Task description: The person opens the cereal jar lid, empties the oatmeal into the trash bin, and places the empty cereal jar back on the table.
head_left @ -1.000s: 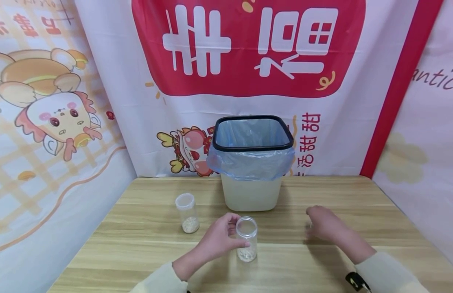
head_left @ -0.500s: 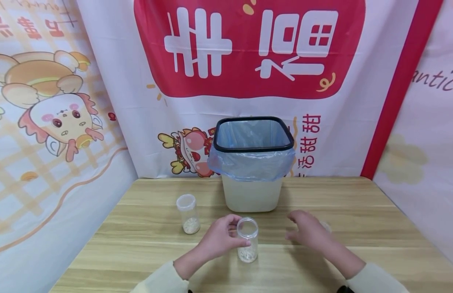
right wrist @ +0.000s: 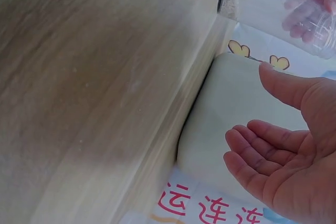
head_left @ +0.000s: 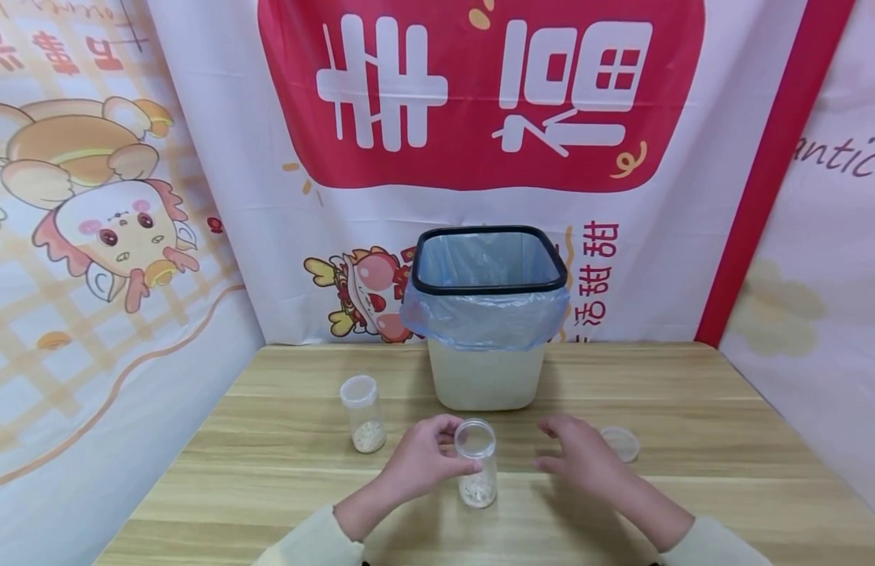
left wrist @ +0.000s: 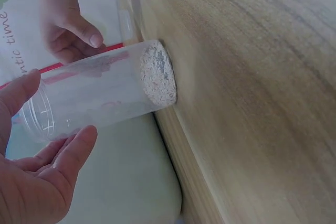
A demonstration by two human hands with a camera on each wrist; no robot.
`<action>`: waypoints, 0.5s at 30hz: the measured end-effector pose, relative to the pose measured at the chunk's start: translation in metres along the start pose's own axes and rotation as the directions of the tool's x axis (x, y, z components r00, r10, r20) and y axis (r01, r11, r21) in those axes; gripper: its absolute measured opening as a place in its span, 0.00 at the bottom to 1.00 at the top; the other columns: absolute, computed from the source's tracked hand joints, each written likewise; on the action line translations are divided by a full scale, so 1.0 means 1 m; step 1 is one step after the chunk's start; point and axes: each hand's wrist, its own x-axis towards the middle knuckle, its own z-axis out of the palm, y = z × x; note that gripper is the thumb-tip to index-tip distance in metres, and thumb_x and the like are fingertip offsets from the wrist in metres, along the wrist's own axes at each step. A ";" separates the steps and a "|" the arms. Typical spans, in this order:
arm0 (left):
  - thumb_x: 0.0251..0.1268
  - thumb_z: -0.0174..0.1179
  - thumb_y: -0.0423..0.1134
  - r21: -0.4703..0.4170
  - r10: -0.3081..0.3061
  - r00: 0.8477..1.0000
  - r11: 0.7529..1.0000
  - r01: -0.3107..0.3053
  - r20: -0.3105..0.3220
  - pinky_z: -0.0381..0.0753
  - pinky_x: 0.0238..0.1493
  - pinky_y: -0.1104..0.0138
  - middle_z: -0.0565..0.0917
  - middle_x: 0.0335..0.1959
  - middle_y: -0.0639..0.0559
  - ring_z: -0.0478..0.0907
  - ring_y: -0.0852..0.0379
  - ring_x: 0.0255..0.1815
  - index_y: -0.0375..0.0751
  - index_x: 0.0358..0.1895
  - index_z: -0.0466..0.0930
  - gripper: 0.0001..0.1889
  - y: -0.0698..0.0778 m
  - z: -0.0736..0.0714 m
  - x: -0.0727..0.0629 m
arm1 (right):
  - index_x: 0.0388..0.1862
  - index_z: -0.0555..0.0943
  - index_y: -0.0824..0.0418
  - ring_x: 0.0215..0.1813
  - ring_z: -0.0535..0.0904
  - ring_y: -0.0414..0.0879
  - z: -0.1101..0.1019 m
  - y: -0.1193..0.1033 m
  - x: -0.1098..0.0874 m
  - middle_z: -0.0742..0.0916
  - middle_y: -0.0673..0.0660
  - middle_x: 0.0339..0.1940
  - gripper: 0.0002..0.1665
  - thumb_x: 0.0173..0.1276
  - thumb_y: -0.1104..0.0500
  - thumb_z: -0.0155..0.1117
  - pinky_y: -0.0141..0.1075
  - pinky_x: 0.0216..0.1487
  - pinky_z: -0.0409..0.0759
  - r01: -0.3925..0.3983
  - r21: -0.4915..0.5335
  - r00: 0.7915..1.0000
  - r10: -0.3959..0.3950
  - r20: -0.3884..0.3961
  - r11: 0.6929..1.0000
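A clear plastic jar (head_left: 485,472) with no lid stands upright on the table, with pale grainy flakes (left wrist: 158,74) at its bottom. My left hand (head_left: 424,457) holds it near the rim, thumb and fingers on opposite sides in the left wrist view. To the right of the jar, my right hand (head_left: 584,457) hovers apart from it. Its fingers are loosely bent and nothing lies between them, as the right wrist view shows. Just beyond that hand, a round clear lid (head_left: 621,444) lies flat on the table.
A second jar (head_left: 362,415), with a whitish lid and similar flakes inside, stands at the left. Behind the hands is a pale bin (head_left: 487,377) with a black rim and bluish liner bag. Printed cloth (head_left: 479,169) hangs behind the wooden table (head_left: 281,487).
My right hand has released the lid onto the table and moved left toward the open jar. The left hand has stayed on that jar.
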 end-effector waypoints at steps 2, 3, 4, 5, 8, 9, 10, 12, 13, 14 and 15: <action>0.46 0.77 0.38 -0.009 0.002 1.000 1.000 -0.002 -0.005 0.82 0.48 0.55 0.83 0.43 0.45 0.81 0.43 0.48 0.32 0.47 0.79 0.25 -0.001 0.000 0.000 | 0.49 0.81 0.70 0.47 0.81 0.56 -0.001 -0.001 0.000 0.85 0.61 0.45 0.28 0.50 0.59 0.79 0.51 0.53 0.79 0.005 0.005 1.000 -0.005 -0.005 1.000; 0.46 0.77 0.38 -0.011 0.001 1.000 1.000 -0.001 -0.008 0.82 0.48 0.54 0.83 0.43 0.45 0.81 0.43 0.48 0.32 0.47 0.79 0.25 -0.002 0.000 0.000 | 0.49 0.81 0.70 0.48 0.81 0.56 -0.001 -0.002 0.000 0.85 0.62 0.45 0.28 0.51 0.59 0.79 0.50 0.53 0.78 0.006 0.007 1.000 -0.006 -0.008 1.000; 0.46 0.77 0.38 -0.013 0.000 1.000 1.000 -0.001 -0.011 0.82 0.48 0.54 0.83 0.43 0.45 0.81 0.43 0.48 0.32 0.47 0.79 0.25 -0.002 0.000 0.001 | 0.49 0.81 0.69 0.48 0.81 0.56 -0.002 -0.002 0.000 0.85 0.62 0.46 0.28 0.51 0.59 0.79 0.50 0.53 0.78 0.010 0.011 1.000 -0.010 -0.010 1.000; 0.46 0.77 0.38 -0.012 0.000 1.000 1.000 0.000 -0.015 0.82 0.48 0.54 0.83 0.43 0.45 0.81 0.44 0.48 0.32 0.47 0.79 0.25 -0.003 0.000 0.001 | 0.49 0.81 0.69 0.48 0.81 0.56 -0.002 -0.003 0.000 0.85 0.61 0.46 0.28 0.51 0.58 0.79 0.50 0.53 0.79 0.015 0.014 1.000 -0.015 -0.010 1.000; 0.47 0.77 0.39 -0.007 -0.005 1.000 1.000 0.005 -0.023 0.82 0.47 0.58 0.83 0.42 0.46 0.81 0.44 0.48 0.32 0.47 0.79 0.25 -0.005 0.001 0.001 | 0.50 0.81 0.68 0.49 0.81 0.55 -0.004 -0.005 0.000 0.85 0.60 0.47 0.29 0.51 0.58 0.79 0.50 0.53 0.79 0.031 0.022 0.999 -0.031 -0.005 0.999; 0.47 0.77 0.40 -0.005 -0.007 1.000 1.000 0.007 -0.024 0.83 0.47 0.59 0.83 0.42 0.46 0.81 0.45 0.48 0.32 0.47 0.79 0.25 -0.005 0.001 0.001 | 0.50 0.81 0.68 0.49 0.81 0.55 -0.005 -0.006 0.000 0.85 0.60 0.47 0.29 0.51 0.57 0.79 0.49 0.53 0.79 0.039 0.025 0.999 -0.039 -0.001 0.999; 0.47 0.76 0.40 -0.005 -0.006 1.000 1.000 0.006 -0.026 0.83 0.46 0.60 0.83 0.42 0.45 0.81 0.44 0.48 0.32 0.47 0.79 0.25 -0.005 0.001 0.001 | 0.50 0.81 0.68 0.49 0.81 0.54 -0.005 -0.007 0.000 0.85 0.59 0.47 0.29 0.51 0.57 0.79 0.49 0.53 0.79 0.048 0.029 0.999 -0.048 0.005 0.998; 0.47 0.76 0.40 -0.005 -0.005 1.000 1.000 0.004 -0.031 0.83 0.46 0.61 0.83 0.42 0.45 0.81 0.44 0.48 0.31 0.47 0.78 0.25 -0.006 0.002 0.001 | 0.51 0.81 0.67 0.50 0.81 0.54 -0.006 -0.009 0.000 0.85 0.59 0.48 0.30 0.51 0.56 0.79 0.49 0.53 0.79 0.067 0.039 0.998 -0.067 0.017 0.997; 0.47 0.76 0.40 -0.008 -0.004 0.999 1.000 0.004 -0.034 0.83 0.46 0.60 0.83 0.42 0.45 0.81 0.44 0.48 0.31 0.47 0.78 0.25 -0.006 0.002 0.002 | 0.51 0.81 0.67 0.50 0.81 0.54 -0.007 -0.010 0.000 0.85 0.59 0.48 0.30 0.51 0.55 0.79 0.49 0.53 0.79 0.077 0.046 0.997 -0.079 0.024 0.996; 0.47 0.76 0.40 -0.012 -0.004 0.999 1.000 0.003 -0.037 0.83 0.46 0.59 0.83 0.42 0.44 0.81 0.43 0.48 0.31 0.47 0.78 0.25 -0.007 0.003 0.002 | 0.51 0.81 0.67 0.50 0.81 0.54 -0.007 -0.011 0.000 0.85 0.59 0.48 0.31 0.51 0.54 0.79 0.50 0.53 0.79 0.090 0.056 0.995 -0.092 0.033 0.994; 0.47 0.76 0.40 -0.017 -0.004 0.999 1.000 0.003 -0.040 0.83 0.46 0.58 0.82 0.42 0.44 0.81 0.43 0.48 0.31 0.47 0.78 0.25 -0.007 0.003 0.002 | 0.51 0.81 0.67 0.50 0.81 0.54 -0.007 -0.013 0.001 0.85 0.59 0.48 0.31 0.51 0.53 0.79 0.50 0.53 0.79 0.099 0.066 0.994 -0.101 0.043 0.993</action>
